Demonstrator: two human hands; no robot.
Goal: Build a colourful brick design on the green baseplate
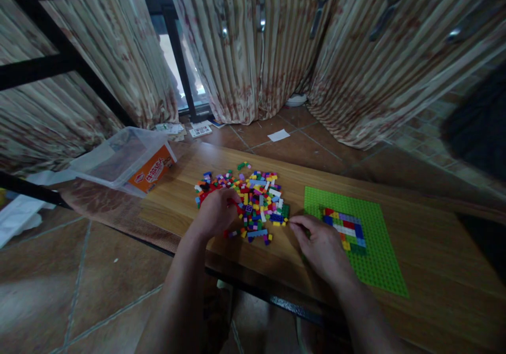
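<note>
A heap of small, many-coloured building bricks (261,198) lies loosely spread on the wooden bench top. My left hand (217,213) reaches into the heap's left side with its fingers curled down, partly hiding the bricks; whatever is in them cannot be made out. Just right of the heap, my right hand (321,244) has thumb and fingertips pinched together. Anything between them is too small to name. Beside this hand lies a green studded baseplate (383,259). On it sits a low, roughly rectangular build of coloured bricks (348,228), with white and red bricks inside its outline.
A clear plastic box (114,159) with an orange label stands at the bench's left end. The wooden bench top (438,269) extends right past the baseplate. Beyond it are a tiled floor, a sheet of white paper (279,135) and striped curtains (245,59).
</note>
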